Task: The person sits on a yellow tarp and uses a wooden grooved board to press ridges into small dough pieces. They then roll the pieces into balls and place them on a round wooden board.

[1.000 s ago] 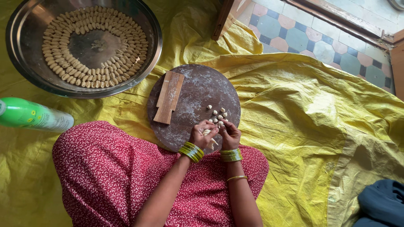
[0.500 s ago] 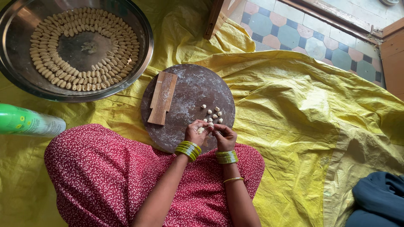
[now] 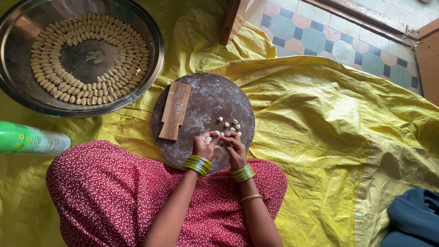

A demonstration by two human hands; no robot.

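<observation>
My left hand (image 3: 203, 145) and my right hand (image 3: 234, 145) meet over the near edge of a round, floured wooden board (image 3: 203, 98). Both pinch a pale lump of dough (image 3: 211, 139) between the fingertips. Several small dough pieces (image 3: 228, 126) lie on the board just beyond my fingers. A ridged wooden paddle (image 3: 174, 110) rests on the board's left side. Green bangles ring both wrists.
A large steel tray (image 3: 18, 27) at the upper left holds rings of shaped dough shells (image 3: 87, 55). A green bottle (image 3: 27, 138) lies at the left. Yellow sheet (image 3: 329, 128) covers the floor; patterned tiles (image 3: 329, 39) and dark blue cloth (image 3: 411, 219) lie at the right.
The view has shifted slightly left. My hands stay together at the board's near edge, working the dough; several small pieces remain beyond the fingers.
</observation>
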